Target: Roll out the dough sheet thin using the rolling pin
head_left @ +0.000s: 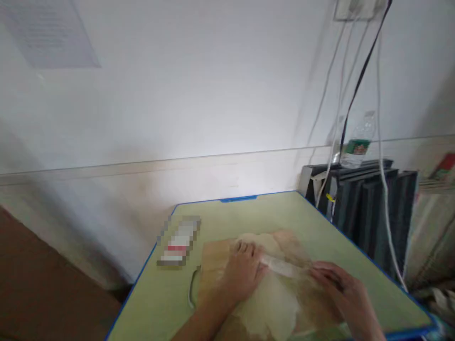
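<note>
A pale, floury rolling pin [280,266] lies slantwise across a wide flat sheet of dough [266,303]. At its left end my left hand [245,270] is closed over it, fingers bent forward above the dough. My right hand [336,284] grips the opposite end, its thumb and fingers partly blurred. Beneath the dough is a wooden board [215,253], dusted with flour in places. Part of the dough is hidden under my left hand and forearm.
The board rests on a yellow-green table [277,208] with blue edging, against a white wall [199,85]. A pixelated flat object [179,241] and a dark curved cord [192,289] lie left. Dark upright panels [373,208], a plastic bottle [359,144] and hanging cables [386,203] are at right.
</note>
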### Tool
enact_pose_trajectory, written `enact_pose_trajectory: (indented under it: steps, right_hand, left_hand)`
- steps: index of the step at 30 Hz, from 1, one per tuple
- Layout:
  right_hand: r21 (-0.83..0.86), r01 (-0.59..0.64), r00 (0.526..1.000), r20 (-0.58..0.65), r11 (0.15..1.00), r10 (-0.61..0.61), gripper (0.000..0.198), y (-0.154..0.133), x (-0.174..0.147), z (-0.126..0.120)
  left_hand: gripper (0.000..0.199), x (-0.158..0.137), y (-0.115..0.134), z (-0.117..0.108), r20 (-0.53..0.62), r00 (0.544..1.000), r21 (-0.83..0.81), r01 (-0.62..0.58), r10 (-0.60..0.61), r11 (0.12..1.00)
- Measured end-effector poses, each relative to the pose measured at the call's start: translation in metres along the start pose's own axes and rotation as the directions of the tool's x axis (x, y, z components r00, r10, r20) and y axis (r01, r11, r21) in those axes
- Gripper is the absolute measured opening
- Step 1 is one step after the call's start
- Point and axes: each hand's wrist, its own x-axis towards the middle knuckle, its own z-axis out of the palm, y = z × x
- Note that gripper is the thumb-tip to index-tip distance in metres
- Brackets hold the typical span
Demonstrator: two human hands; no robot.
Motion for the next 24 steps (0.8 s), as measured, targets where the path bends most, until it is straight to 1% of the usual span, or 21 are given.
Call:
enact_pose_trajectory:
  steps: [2,5,8,9,10,12,13,14,15,16,17,18,19,20,21,22,23,24]
  right_hand:
    - [-0.033,0.043,0.999,0.014,0.999,-0.043,0.024,0.005,0.006,-0.003]
    - [-0.102,0.122,0.991,0.072,0.987,-0.115,0.026,0.008,0.012,-0.003]
    - [-0.233,0.216,0.970,0.161,0.948,-0.182,0.028,0.009,0.012,0.002]
    - [-0.302,0.277,0.954,0.198,0.912,-0.224,0.029,0.010,0.011,0.004]
    - [-0.379,0.352,0.931,0.240,0.856,-0.276,0.031,0.012,0.011,0.005]
    - [-0.519,0.508,0.861,0.329,0.687,-0.388,0.032,0.019,0.009,0.006]
    - [-0.569,0.570,0.821,0.375,0.593,-0.430,0.033,0.024,0.009,0.006]
    - [-0.600,0.617,0.784,0.418,0.509,-0.459,0.035,0.028,0.008,0.006]
    - [-0.621,0.649,0.755,0.451,0.440,-0.476,0.036,0.032,0.006,0.006]
    - [-0.630,0.674,0.729,0.478,0.387,-0.490,0.037,0.035,0.005,0.007]
    - [-0.631,0.694,0.705,0.500,0.347,-0.503,0.038,0.038,0.003,0.008]
    - [-0.630,0.708,0.689,0.514,0.319,-0.511,0.039,0.040,0.002,0.009]
    - [-0.628,0.718,0.677,0.527,0.301,-0.514,0.039,0.040,0.000,0.010]
    - [-0.623,0.726,0.669,0.538,0.293,-0.513,0.038,0.040,-0.002,0.011]
    - [-0.613,0.733,0.663,0.551,0.294,-0.506,0.037,0.039,-0.003,0.012]
    - [-0.601,0.738,0.663,0.562,0.306,-0.495,0.036,0.038,-0.004,0.014]
    - [-0.586,0.741,0.665,0.568,0.329,-0.486,0.035,0.036,-0.005,0.015]
    - [-0.565,0.742,0.667,0.572,0.361,-0.476,0.034,0.034,-0.005,0.015]
  left_hand:
    - [0.041,-0.014,0.003,0.000,0.001,0.997,-0.002,0.072,-0.072,0.997]
    - [0.042,-0.034,0.008,0.000,-0.003,0.988,-0.039,0.153,-0.153,0.988]
    - [0.048,-0.052,0.014,0.001,-0.009,0.982,-0.114,0.185,-0.187,0.976]
    - [0.049,-0.057,0.015,0.002,-0.009,0.982,-0.149,0.183,-0.186,0.972]
    - [0.049,-0.062,0.016,0.003,-0.013,0.982,-0.193,0.181,-0.187,0.964]
    - [0.052,-0.070,0.016,0.006,-0.032,0.982,-0.330,0.164,-0.184,0.930]
    - [0.055,-0.073,0.015,0.009,-0.053,0.980,-0.435,0.148,-0.190,0.888]
    - [0.059,-0.076,0.013,0.011,-0.080,0.974,-0.568,0.131,-0.213,0.812]
    - [0.063,-0.077,0.009,0.014,-0.102,0.963,-0.717,0.104,-0.251,0.690]
    - [0.065,-0.078,0.005,0.015,-0.109,0.949,-0.855,0.062,-0.295,0.515]
    - [0.063,-0.079,0.000,0.016,-0.094,0.936,-0.958,0.008,-0.340,0.286]
    - [0.059,-0.079,-0.006,0.015,-0.070,0.936,-0.997,-0.056,-0.345,0.050]
    - [0.054,-0.079,-0.011,0.014,-0.044,0.947,-0.978,-0.105,-0.319,-0.180]
    - [0.049,-0.078,-0.017,0.012,-0.023,0.967,-0.924,-0.118,-0.255,-0.363]
    - [0.046,-0.078,-0.021,0.009,-0.028,0.979,-0.864,-0.124,-0.200,-0.488]
    - [0.045,-0.077,-0.025,0.006,-0.042,0.985,-0.807,-0.131,-0.166,-0.575]
    - [0.044,-0.077,-0.027,0.004,-0.060,0.987,-0.765,-0.141,-0.149,-0.629]
    - [0.044,-0.077,-0.029,0.002,-0.073,0.985,-0.736,-0.159,-0.156,-0.658]
